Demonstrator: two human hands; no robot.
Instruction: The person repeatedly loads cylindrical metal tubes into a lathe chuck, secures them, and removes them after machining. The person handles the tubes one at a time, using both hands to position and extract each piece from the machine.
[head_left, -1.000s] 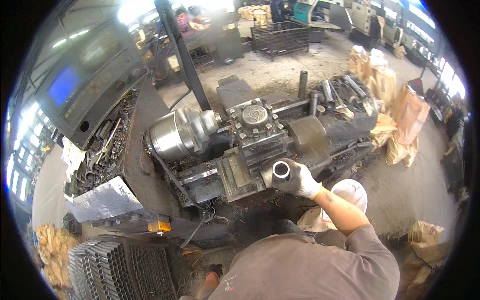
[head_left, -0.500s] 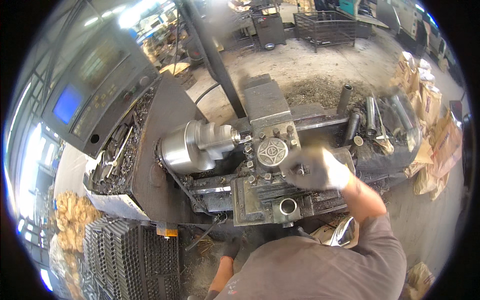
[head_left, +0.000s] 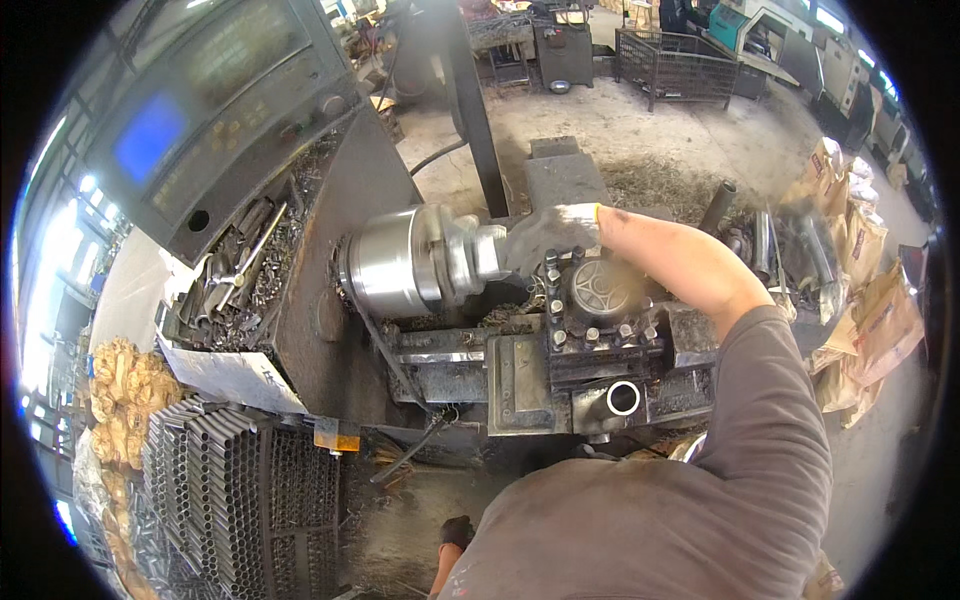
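- right hand (head_left: 552, 236), gloved, centre of frame, fingers curled around a short metal workpiece (head_left: 490, 252) sticking out of the lathe chuck (head_left: 392, 262); grip looks closed, exact finger spread hidden by glove
- left hand not in view
- workpiece: steel, stiff, likely fairly heavy for its size, probably oily so slippery; best held round its free outer end, clear of the chuck face
- chuck shiny, centre-left, big and rigid
- tool post (head_left: 598, 300) just below the hand, bolts sticking up, close to the wrist, could snag the glove
- another tube piece (head_left: 623, 398) sits open end up on the carriage, lower centre
- control panel (head_left: 190, 120) upper left, tray of wrenches (head_left: 235, 275) below it
- stack of tubes (head_left: 220, 490) lower left
- paper sacks (head_left: 870, 300) right edge
- wire cage (head_left: 675, 65) top centre-right
- swarf on the machine bed
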